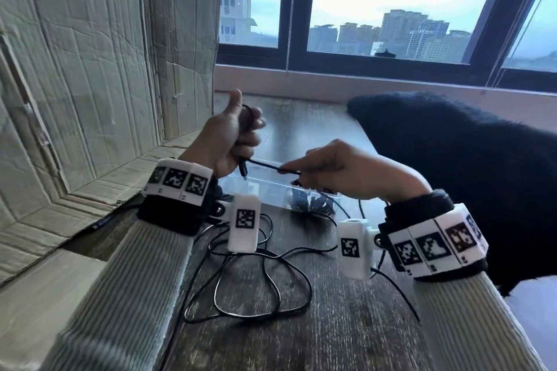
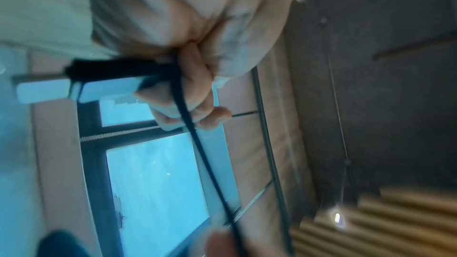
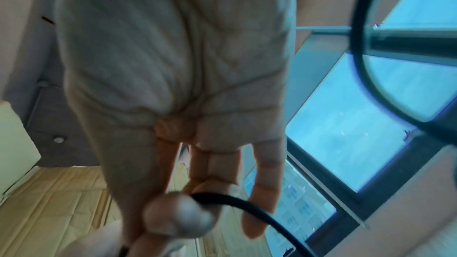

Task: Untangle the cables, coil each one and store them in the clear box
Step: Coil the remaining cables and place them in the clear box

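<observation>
My left hand [image 1: 238, 135] is raised above the table with its fingers curled round a black cable [image 1: 265, 166], thumb up; a loop shows at the top of the fist and a plug hangs below it. In the left wrist view the black cable [image 2: 190, 124] runs out of the fist beside its silver plug [image 2: 49, 89]. My right hand [image 1: 340, 172] pinches the same cable a short way off; thumb and forefinger nip the cable [image 3: 222, 199]. The clear box [image 1: 271, 187] lies under both hands with a coiled cable [image 1: 310, 205] inside. Loose black cable [image 1: 265, 274] sprawls on the table in loops.
A crumpled cardboard sheet [image 1: 90, 69] stands against the wall on the left. A dark fuzzy garment [image 1: 467, 166] covers the table's right side. The wooden table [image 1: 331, 325] runs toward a window sill [image 1: 361, 84] at the back.
</observation>
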Motion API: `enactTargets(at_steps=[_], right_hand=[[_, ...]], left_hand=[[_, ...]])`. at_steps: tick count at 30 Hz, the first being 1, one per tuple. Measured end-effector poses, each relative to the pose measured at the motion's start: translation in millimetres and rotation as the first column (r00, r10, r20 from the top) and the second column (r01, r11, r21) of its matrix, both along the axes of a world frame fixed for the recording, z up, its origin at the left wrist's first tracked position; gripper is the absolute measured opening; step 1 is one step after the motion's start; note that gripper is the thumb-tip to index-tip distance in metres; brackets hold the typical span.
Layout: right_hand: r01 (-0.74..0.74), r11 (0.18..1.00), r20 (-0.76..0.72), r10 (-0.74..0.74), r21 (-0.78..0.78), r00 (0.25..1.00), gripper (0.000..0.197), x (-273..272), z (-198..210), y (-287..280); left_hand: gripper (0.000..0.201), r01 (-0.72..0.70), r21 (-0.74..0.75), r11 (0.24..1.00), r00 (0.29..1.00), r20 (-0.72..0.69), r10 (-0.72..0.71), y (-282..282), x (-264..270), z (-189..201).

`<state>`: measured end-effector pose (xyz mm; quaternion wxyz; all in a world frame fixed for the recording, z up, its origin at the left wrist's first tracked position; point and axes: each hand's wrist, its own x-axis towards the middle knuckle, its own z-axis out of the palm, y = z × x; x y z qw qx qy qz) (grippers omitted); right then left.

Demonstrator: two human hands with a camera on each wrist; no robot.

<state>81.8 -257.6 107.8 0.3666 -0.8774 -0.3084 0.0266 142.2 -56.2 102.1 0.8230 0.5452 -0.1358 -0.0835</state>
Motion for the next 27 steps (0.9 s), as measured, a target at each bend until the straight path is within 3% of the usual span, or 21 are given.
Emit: enactTargets(at_steps=[4,7,11,12,15,17,19,21,23,27], right_hand=[[0.088,0.994,0.066,-0.083,-0.071,0.994,0.021,-2.5,11.4,-21.6],[0.134,0.989,0.121,-0.125,-0.064,0.985,0.012,-5.0,18.1,-41.0],[0.094,0.995,0.215,-0.101,0.040,0.971,0.013,-4.4,18.6,-30.0],[0.097,0.993,0.233,-0.109,0.065,0.966,0.014,-1.7,16.2,-24.0],[0.167,0.983,0.336,-0.185,0.082,0.924,0.012,7.4,7.7,-12.3],[0.276,0.948,0.376,-0.317,0.159,0.871,0.008,13.4,3.5,-12.3],[0.381,0.885,0.375,-0.460,0.267,0.805,0.017,18.5,2.3,-16.4],[0.416,0.848,0.343,-0.518,0.329,0.784,0.025,21.8,2.5,-20.0],[0.412,0.840,0.318,-0.522,0.354,0.791,0.027,23.4,2.8,-21.7],[0.354,0.863,0.233,-0.450,0.360,0.862,0.014,25.5,-0.2,-25.3]], left_hand=[[0.058,-0.149,0.414,0.898,0.989,0.075,0.129,-12.9,0.1,-10.1],[0.064,-0.060,0.564,0.824,0.998,0.008,0.067,-9.4,-0.1,-11.9],[0.078,0.044,0.827,0.560,0.998,-0.013,-0.058,-22.0,-8.8,-12.3],[0.085,0.070,0.835,0.546,0.995,-0.022,-0.094,-28.4,-11.5,-12.3],[0.105,0.287,0.639,0.714,0.957,-0.150,-0.250,-41.3,-12.9,-13.1],[0.109,0.359,0.559,0.748,0.931,-0.155,-0.331,-42.0,-15.7,-9.4],[0.092,0.255,0.694,0.674,0.941,-0.017,-0.339,-38.2,-20.6,-6.4],[0.052,0.078,0.814,0.576,0.923,0.159,-0.350,-35.1,-24.7,-6.8],[0.026,0.072,0.770,0.634,0.922,0.192,-0.337,-35.7,-22.3,-11.6],[0.030,0.103,0.532,0.841,0.962,0.160,-0.220,-39.6,-15.3,-15.7]])
